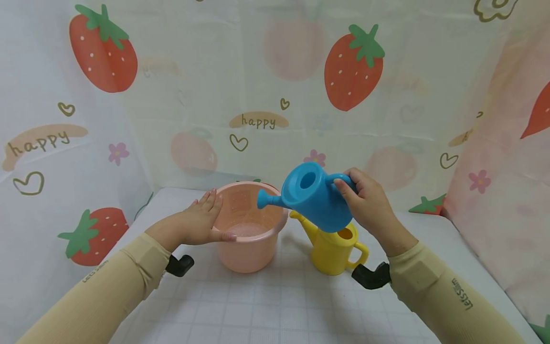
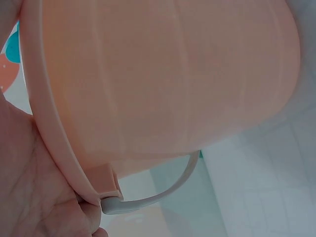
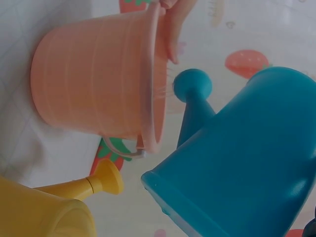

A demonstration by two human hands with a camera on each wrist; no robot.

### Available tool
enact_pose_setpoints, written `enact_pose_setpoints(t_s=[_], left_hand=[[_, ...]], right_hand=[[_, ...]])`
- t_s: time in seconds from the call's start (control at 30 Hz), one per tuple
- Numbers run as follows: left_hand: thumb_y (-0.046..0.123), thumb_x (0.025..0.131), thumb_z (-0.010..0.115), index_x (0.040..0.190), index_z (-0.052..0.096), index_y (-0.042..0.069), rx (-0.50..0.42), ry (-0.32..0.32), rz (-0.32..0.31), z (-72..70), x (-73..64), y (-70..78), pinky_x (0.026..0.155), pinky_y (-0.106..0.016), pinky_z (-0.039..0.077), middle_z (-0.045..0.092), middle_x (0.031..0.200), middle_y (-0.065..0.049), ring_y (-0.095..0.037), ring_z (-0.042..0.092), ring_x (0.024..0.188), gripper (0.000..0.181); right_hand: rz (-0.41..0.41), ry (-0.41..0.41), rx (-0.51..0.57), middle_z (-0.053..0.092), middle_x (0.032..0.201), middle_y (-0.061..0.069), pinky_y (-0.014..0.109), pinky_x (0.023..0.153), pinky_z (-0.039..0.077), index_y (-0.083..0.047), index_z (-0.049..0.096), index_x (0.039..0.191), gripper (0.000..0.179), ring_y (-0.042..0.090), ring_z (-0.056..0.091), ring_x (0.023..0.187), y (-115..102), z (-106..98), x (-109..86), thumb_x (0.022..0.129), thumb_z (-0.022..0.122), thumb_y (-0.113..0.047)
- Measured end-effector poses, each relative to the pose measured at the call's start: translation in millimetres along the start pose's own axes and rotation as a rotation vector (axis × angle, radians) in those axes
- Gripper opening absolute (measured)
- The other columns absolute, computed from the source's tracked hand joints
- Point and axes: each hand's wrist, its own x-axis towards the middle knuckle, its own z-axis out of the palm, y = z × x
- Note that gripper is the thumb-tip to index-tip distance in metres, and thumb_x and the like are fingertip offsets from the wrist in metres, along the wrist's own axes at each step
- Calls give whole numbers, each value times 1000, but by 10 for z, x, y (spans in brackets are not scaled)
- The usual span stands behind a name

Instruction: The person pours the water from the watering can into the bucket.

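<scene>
My right hand grips the handle of a blue watering can and holds it tilted in the air. Its round sprinkler head points over a pink bucket standing on the table. Thin streaks of water run from the sprinkler head toward the bucket's mouth in the right wrist view. My left hand rests on the bucket's left rim, fingers straight and thumb along the near edge. In the left wrist view, the palm lies against the rim, beside a grey bucket handle hanging down.
A yellow watering can stands upright right of the bucket, partly below the blue one, its spout toward the bucket. White cloth with a faint grid covers the table. Strawberry-printed curtains enclose the back and both sides.
</scene>
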Motion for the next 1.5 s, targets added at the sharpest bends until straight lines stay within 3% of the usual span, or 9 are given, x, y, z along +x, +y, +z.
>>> enact_pose_setpoints(t_s=[1.5], left_hand=[[81, 71, 40, 143, 4, -8, -20, 5, 12, 4, -6, -7, 108, -55, 6, -7, 148, -28, -39, -7, 137, 120]], right_hand=[[-8, -2, -16, 59, 103, 12, 57, 88, 42, -5, 52, 101, 31, 34, 56, 101, 43, 30, 17, 95, 46, -35]])
